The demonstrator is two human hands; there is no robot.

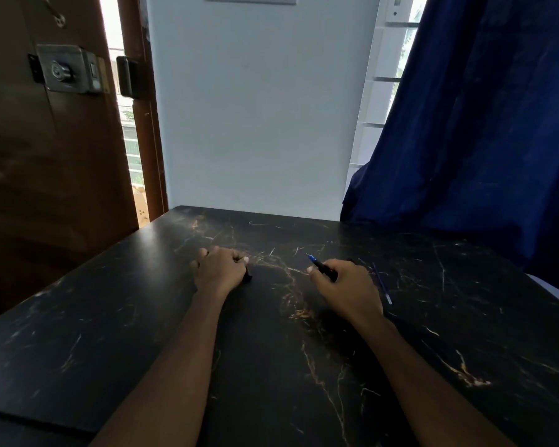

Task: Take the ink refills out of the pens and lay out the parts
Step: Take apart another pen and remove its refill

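Observation:
My right hand (346, 288) grips a black pen (323, 268) low over the black marble table (271, 333); its blue tip points up and to the left. A thin blue ink refill (382, 283) lies on the table just right of that hand. My left hand (220, 269) rests curled on the table with a small black pen part (248, 275) pinched under its fingers. Most of that part is hidden by the hand.
A white wall stands behind the table's far edge. A blue curtain (484, 124) hangs at the right, down to the table's back right corner. A brown wooden door (46, 140) with a metal lock is at the left.

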